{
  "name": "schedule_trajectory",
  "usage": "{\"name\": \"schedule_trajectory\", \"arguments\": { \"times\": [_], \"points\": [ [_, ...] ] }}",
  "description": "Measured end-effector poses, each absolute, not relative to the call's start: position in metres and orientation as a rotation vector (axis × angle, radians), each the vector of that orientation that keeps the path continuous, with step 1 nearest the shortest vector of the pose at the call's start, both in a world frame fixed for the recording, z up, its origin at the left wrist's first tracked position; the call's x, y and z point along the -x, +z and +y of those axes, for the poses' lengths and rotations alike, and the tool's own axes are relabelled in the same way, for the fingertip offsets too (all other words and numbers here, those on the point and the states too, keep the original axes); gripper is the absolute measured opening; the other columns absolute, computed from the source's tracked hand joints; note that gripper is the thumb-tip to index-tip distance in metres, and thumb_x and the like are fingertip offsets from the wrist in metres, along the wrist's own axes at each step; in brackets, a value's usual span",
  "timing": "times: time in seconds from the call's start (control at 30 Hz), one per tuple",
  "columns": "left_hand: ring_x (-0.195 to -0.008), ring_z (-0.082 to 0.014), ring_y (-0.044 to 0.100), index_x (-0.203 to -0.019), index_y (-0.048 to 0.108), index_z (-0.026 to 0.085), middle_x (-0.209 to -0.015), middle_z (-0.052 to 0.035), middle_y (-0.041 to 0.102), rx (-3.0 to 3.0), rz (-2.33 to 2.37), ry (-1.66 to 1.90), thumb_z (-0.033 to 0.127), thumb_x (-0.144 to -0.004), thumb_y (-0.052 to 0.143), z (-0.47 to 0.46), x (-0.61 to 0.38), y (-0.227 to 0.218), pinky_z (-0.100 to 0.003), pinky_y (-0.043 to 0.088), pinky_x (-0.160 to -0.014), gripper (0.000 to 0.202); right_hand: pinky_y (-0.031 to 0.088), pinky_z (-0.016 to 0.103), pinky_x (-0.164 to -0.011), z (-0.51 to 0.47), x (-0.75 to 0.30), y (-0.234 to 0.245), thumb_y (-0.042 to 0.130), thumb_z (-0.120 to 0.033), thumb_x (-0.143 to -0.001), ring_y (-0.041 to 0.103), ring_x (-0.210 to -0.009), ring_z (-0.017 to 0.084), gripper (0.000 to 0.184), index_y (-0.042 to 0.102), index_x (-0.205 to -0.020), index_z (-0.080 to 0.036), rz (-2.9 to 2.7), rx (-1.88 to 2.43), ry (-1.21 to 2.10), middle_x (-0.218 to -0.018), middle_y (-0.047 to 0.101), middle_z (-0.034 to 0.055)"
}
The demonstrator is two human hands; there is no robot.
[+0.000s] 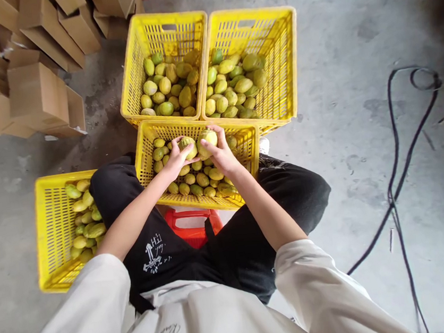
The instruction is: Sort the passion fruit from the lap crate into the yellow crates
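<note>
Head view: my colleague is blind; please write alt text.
A person's left hand and right hand each hold a yellow-green fruit over a yellow crate of similar fruit. Three more crates of fruit and cardboard boxes are nearby.

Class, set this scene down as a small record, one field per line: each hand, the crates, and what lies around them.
left hand: holds a yellow-green fruit
right hand: holds a second fruit
position: both above the middle crate, which contains more fruit
beyond it: two far crates, side by side, both with fruit
by left leg: side crate, with fruit
upper left: cardboard boxes
right floor: black cable
</note>
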State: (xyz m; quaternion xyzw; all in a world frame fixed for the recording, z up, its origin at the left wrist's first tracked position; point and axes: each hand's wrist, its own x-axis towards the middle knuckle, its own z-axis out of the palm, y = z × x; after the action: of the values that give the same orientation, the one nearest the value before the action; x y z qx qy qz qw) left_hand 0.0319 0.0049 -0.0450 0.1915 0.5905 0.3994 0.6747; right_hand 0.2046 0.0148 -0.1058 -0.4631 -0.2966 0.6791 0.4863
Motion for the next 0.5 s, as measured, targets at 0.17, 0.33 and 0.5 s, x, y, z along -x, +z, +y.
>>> {"name": "schedule_trajectory", "arguments": {
  "times": [0.17,0.33,0.5],
  "points": [
    [-0.165,-0.0321,0.071,-0.131,0.055,0.033,-0.166,-0.0074,0.070,-0.450,1.333,0.908,0.014,-0.107,0.091,0.0075,-0.0275,-0.0450,-0.066,0.067,-0.140,0.048,0.069,0.039,-0.087,0.0145,-0.2128,-0.0994,0.124,-0.062,-0.062,0.073,-0.106,0.026,0.095,0.063,-0.132,-0.041,-0.742,1.087,1.746,-0.114,0.074,-0.0041],
    [-0.164,-0.0295,0.072,-0.130,0.053,0.033,-0.168,-0.0074,0.068,-0.476,1.369,0.881,0.011,-0.114,0.081,0.0062,-0.0310,-0.0446,-0.061,0.069,-0.137,0.038,0.067,0.034,-0.073,0.0123,-0.2129,-0.1005,0.131,-0.057,-0.055,0.071,-0.090,0.021,0.103,0.061,-0.128,-0.040,-0.701,1.094,1.758,-0.102,0.074,-0.0069],
    [-0.170,-0.0328,0.069,-0.128,0.052,0.032,-0.174,-0.0091,0.063,-0.531,1.419,0.917,0.008,-0.110,0.089,0.0020,-0.0348,-0.0410,-0.061,0.070,-0.134,0.048,0.069,0.036,-0.076,0.0110,-0.2054,-0.1047,0.130,-0.063,-0.054,0.075,-0.104,0.027,0.109,0.059,-0.133,-0.041,-0.691,1.132,1.725,-0.101,0.072,-0.0050]
  ]
}}
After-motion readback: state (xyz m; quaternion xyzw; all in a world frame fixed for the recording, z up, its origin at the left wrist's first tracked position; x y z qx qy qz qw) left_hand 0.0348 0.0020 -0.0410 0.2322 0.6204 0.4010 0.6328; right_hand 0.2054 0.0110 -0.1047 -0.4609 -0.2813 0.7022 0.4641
